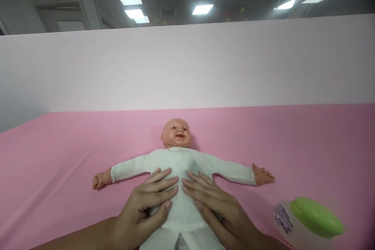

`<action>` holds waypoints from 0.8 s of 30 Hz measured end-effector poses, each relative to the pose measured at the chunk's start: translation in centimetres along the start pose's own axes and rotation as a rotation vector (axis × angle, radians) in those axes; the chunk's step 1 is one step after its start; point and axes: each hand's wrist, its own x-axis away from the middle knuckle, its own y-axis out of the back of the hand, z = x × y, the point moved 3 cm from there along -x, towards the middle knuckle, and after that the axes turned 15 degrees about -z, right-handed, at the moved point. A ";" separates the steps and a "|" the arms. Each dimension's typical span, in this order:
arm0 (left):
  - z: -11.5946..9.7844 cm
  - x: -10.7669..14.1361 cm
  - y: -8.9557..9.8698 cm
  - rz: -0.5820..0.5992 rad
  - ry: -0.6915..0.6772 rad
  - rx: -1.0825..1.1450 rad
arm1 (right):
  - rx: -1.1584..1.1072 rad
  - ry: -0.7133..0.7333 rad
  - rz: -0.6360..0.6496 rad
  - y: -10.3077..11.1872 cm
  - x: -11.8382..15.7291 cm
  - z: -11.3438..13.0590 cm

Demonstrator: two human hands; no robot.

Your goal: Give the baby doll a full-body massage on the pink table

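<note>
A baby doll [179, 158] lies on its back in the middle, its head toward the far side and both arms stretched out sideways. It has a hard plastic head and hands and a white cloth body. On the left side of its torso rests my left hand [150, 201], fingers extended flat on the cloth. My right hand [215, 205] lies the same way on the right side, with a narrow strip of cloth showing between the two sets of fingertips. Neither hand grasps anything. The doll's legs run out of view at the bottom.
A pink sheet [73, 156] covers the surface, with a crease at the left. At the lower right stands a clear bottle with a green cap [316, 216]. Behind the sheet rises a white partition [187, 66]; a door [66, 17] shows beyond it.
</note>
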 end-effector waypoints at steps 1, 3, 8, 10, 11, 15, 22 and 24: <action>0.0 0.0 0.0 0.015 -0.001 -0.005 | -0.004 -0.022 0.060 0.0 -0.1 0.1; 0.2 0.1 0.0 0.046 0.064 -0.039 | 0.018 -0.100 0.136 -0.1 -0.1 0.1; 1.5 1.2 -0.3 -0.011 0.313 -0.069 | 0.145 -0.231 0.024 -0.3 0.5 -0.8; 1.7 1.3 -0.3 -0.074 0.341 -0.063 | 0.191 -0.200 -0.074 -0.2 0.8 -1.1; 1.6 1.2 -0.2 -0.098 0.324 -0.059 | 0.201 -0.165 -0.129 -0.1 0.8 -1.1; 0.0 0.4 0.1 -0.128 0.048 0.015 | 0.098 0.001 -0.201 0.3 0.4 -0.3; -0.5 0.4 0.4 -0.002 -0.059 -0.009 | 0.008 -0.168 0.184 0.3 -0.2 0.2; 0.4 0.8 0.2 0.043 0.065 -0.063 | 0.048 -0.246 0.152 0.1 0.1 -0.2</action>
